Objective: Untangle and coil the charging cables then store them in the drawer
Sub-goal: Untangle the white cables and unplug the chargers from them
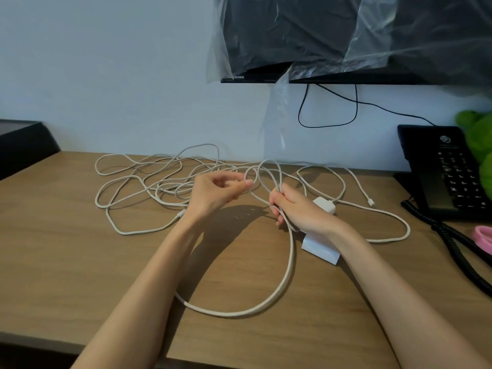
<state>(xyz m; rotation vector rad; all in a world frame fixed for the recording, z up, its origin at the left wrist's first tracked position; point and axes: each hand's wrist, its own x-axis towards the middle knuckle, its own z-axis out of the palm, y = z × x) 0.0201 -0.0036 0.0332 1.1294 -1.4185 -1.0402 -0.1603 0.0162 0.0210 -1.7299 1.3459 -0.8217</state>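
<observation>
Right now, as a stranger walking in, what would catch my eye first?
A sprawling tangle of beige braided charging cables covers the middle of the brown wooden desk. At its centre the left hand pinches a strand while the right hand grips a bunch. Above hangs a black plastic-wrapped television.

I see the cables (292, 257) spread on the desk (66, 262), mostly behind and left of my left hand (215, 193). One loop lies in front of my right hand (298, 209). The charger (324, 205) is just right of that hand, the telephone (447, 171) is far right, and the monitor (319, 35) is above at the back.
</observation>
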